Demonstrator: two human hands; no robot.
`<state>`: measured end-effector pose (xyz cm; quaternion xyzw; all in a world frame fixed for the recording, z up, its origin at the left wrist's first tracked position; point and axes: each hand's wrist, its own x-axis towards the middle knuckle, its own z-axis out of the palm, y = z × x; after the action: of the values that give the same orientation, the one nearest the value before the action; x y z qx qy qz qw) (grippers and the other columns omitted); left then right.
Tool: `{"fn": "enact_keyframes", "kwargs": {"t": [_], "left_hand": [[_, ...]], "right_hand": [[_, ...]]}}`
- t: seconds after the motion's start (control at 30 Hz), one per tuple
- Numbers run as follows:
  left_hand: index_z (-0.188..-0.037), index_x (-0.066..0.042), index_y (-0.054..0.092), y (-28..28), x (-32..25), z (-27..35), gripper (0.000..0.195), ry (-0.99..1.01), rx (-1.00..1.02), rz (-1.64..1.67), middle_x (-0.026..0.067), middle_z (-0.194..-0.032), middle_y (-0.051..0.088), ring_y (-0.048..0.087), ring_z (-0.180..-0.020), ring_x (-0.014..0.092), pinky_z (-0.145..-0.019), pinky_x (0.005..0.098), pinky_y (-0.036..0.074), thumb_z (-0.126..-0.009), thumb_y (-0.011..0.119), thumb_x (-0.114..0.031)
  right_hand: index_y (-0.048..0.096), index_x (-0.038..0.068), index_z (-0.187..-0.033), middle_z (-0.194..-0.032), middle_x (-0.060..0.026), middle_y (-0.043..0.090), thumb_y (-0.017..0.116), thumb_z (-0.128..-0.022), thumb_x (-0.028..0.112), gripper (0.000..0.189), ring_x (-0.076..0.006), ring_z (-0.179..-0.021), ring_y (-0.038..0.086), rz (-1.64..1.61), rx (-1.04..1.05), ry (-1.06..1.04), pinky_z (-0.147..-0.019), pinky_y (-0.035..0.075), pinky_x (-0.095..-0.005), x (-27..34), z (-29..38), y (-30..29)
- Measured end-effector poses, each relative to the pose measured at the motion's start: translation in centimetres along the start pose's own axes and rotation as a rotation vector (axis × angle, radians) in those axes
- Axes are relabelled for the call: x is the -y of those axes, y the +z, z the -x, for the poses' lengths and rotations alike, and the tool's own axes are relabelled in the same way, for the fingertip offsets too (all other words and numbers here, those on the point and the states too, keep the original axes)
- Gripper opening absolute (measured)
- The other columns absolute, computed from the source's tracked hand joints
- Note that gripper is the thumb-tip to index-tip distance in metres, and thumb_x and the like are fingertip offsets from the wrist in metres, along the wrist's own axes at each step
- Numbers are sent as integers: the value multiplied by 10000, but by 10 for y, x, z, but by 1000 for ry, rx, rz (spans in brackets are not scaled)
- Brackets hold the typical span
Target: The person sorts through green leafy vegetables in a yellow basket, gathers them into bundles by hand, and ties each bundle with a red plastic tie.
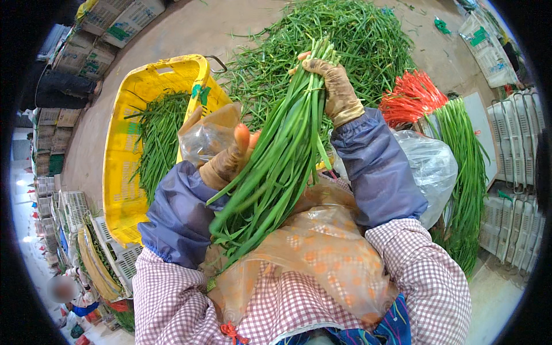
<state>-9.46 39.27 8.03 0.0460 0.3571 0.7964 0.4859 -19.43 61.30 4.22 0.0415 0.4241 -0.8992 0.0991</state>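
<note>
My right hand (pixel 334 84), in a stained tan glove with bare fingertips, grips a bunch of long flat green leaves (pixel 280 159), apparently Chinese chives, near their pale stem ends. The stems point up and away, and the leaves hang towards my lap, some blurred. My left hand (pixel 228 161), gloved the same way, is beside the leaves on their left with its thumb raised. Its other fingers are partly hidden behind the leaves, and I see no grip on them. Under the bunch, a translucent orange-dotted plastic apron (pixel 319 246) covers my lap.
A yellow plastic crate (pixel 125 172) at left contains loose leaves (pixel 161 138). Ahead, a large heap of greens (pixel 345 26) covers the floor. At right are red ties (pixel 412 97), bundled chives (pixel 463 172), a clear plastic bag (pixel 427 159) and white crates (pixel 513 138).
</note>
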Motion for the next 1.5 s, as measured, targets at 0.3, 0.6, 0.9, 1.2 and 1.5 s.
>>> {"fn": "enact_keyframes", "kwargs": {"t": [0.3, 0.6, 0.9, 1.2, 1.5], "left_hand": [[-1359, -63, 427, -6, 8, 2, 812, -41, -334, -363, 53, -1207, 579, 556, -1070, 162, -935, 342, 464, -703, 853, -280], [-1201, -60, 558, -22, -3, -20, 466, -272, -548, -69, 47, -1012, 667, 656, -849, 154, -751, 304, 554, -802, 775, -165], [-992, -57, 682, -105, -22, -98, 446, -1087, -587, -24, 99, -853, 717, 683, -651, 196, -603, 365, 583, -837, 703, -475], [-1039, -26, 673, -163, 7, -135, 517, -1108, -606, -266, 118, -848, 714, 680, -657, 237, -619, 377, 570, -827, 702, -496], [-1260, -59, 484, -45, -48, -66, 624, -389, -600, -401, 17, -913, 607, 598, -760, 133, -649, 272, 507, -782, 785, -323]], "right_hand": [[578, 47, -1179, -1011, -168, 682, 650, -866, 154, 338, -269, -888, 682, -323, 15, 221, -802, 582, -372, -49, -30, -14], [555, 63, -1247, -1156, -99, 638, 723, -857, 332, 503, -250, -1050, 628, -584, -99, 578, -938, 516, -437, -83, 58, 3], [455, 71, -1362, -1361, -149, 475, 600, -915, 409, 579, -252, -1269, 433, -1669, -490, 747, -1077, 340, -477, -146, 40, -39], [487, 28, -1321, -1200, -189, 600, 586, -934, 389, 539, -323, -1016, 625, -1018, -560, 733, -899, 510, -506, -226, -11, -78], [629, -18, -1005, -926, -90, 678, 783, -782, 83, 290, -196, -756, 656, -485, -497, 144, -708, 564, -335, -118, -25, 26]]}}
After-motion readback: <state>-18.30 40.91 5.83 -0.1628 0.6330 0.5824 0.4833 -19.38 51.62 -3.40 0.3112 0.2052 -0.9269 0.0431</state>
